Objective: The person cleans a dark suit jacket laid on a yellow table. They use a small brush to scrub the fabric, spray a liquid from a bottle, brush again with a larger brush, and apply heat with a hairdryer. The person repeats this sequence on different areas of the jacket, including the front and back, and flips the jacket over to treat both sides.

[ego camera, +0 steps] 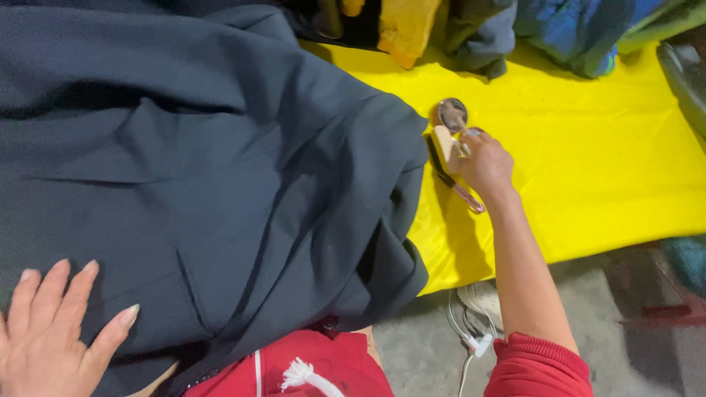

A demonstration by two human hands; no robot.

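Your right hand (487, 163) is closed around the scissors (454, 151), their long axis running away from you over the yellow sheet (588, 154). Your left hand (51, 331) lies flat and unclenched on the dark fabric (206, 162), just left of the scissors.

My left hand (51, 331) lies flat, palm down, at the lower left edge of view, fingers (73, 290) spread and pointing up and away from me, thumb angled out to the right. My right arm reaches forward from the lower right, red sleeve pushed up past the elbow, forearm bare and nearly straight. My right hand (485, 163) is curled shut at the end of it (knuckles up, the fingertips hidden beneath), wrist bent slightly to the left.
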